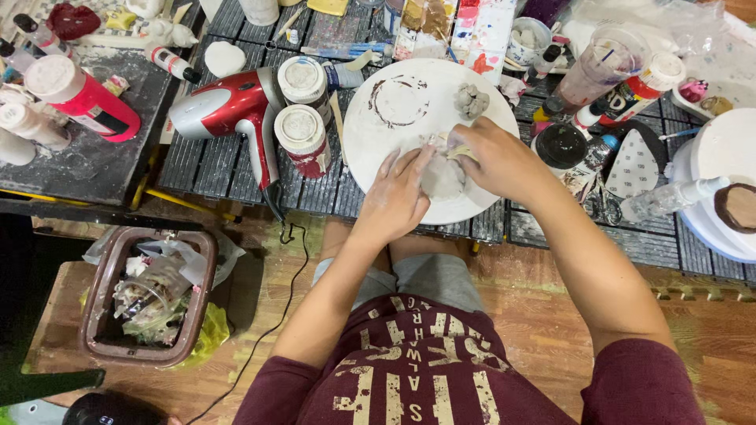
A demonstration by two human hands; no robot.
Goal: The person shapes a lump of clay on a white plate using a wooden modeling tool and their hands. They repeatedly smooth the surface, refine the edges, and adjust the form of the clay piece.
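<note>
A round white board [378, 149] lies on the dark slatted table in front of me. On its near side sits a flattened grey clay piece [442, 178]. My left hand [396, 197] rests against the clay's left side, fingers spread over it. My right hand [494, 157] presses on the clay's top right edge and pinches a small pale tool or clay bit; which one I cannot tell. A small grey clay lump [471, 101] sits at the board's far right, beside a brown ring stain [400, 101].
A red and silver hair dryer [236, 110] lies left of the board, next to two red cans [303, 110]. Paint bottles, a palette [465, 27] and a black-lidded jar [561, 145] crowd the table. A brown waste bin [150, 295] stands on the floor at left.
</note>
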